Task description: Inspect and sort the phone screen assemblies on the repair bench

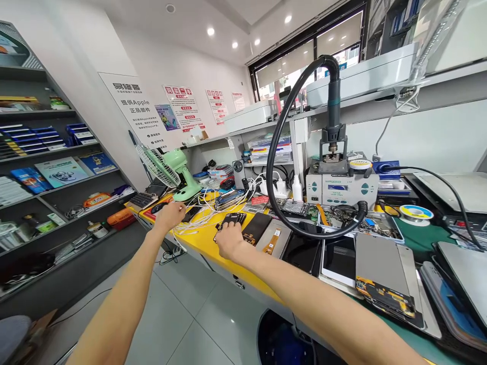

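My left hand (170,217) reaches over the far end of the yellow worktop, beside the base of a green fan (186,175). Its fingers are curled inward, and whatever they hold, if anything, is hidden. White charging cables (201,218) and a dark phone (191,214) lie just to its right. Nearer to me, my right hand (230,241) is closed around the near edge of a small stack of dark phones (234,219) at the front of the worktop. The hand covers part of the stack.
Tablets and panels, among them a white-framed tablet (338,258), lie along the bench to the right. A hot air station (337,190) with a looping black hose (269,177) stands behind them. A solder spool (416,213) sits further right. Below the bench is a dark bin (262,332).
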{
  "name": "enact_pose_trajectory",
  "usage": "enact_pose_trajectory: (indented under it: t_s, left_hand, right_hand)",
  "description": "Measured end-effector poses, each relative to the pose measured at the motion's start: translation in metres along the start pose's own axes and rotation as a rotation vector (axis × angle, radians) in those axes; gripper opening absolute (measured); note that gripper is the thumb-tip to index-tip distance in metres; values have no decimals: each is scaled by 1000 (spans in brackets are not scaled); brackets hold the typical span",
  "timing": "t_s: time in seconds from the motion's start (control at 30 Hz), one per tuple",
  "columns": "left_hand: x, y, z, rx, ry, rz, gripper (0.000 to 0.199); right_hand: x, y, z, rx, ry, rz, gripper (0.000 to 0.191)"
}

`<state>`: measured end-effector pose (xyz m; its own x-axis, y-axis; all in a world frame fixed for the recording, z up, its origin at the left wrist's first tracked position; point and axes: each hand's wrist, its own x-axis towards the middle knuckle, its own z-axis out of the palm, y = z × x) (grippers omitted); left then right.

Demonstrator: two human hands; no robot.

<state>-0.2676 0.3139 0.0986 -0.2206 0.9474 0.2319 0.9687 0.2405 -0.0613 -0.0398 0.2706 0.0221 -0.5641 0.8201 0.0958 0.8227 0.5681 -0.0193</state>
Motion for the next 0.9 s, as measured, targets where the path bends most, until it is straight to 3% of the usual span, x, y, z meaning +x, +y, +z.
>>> enact_pose_trajectory:
  t_s: [0.13, 0.2, 0.33, 0.5, 0.67, 0.9]
  left_hand:
    - [-12, 6, 12, -39, -336, 121, 22]
    - [-20, 15, 26, -51, -408, 169, 27]
    - [-25, 39, 53, -30, -309, 263, 29]
    - [-8, 61, 74, 41, -152, 204, 33]
    - [12, 78, 86, 94, -70, 104, 39]
    - [24, 93, 90, 107, -21, 86, 49]
  right_hand:
    - [1, -1, -3, 5, -4, -6, 26]
    - [1, -1, -4, 4, 2, -15, 25]
    - [1, -4, -4, 0, 23, -19, 24]
    - [0, -7, -6, -6, 25, -22, 23]
    - [1, -8, -9, 0, 30, -32, 22]
    - [2, -7, -6, 2, 37, -31, 22]
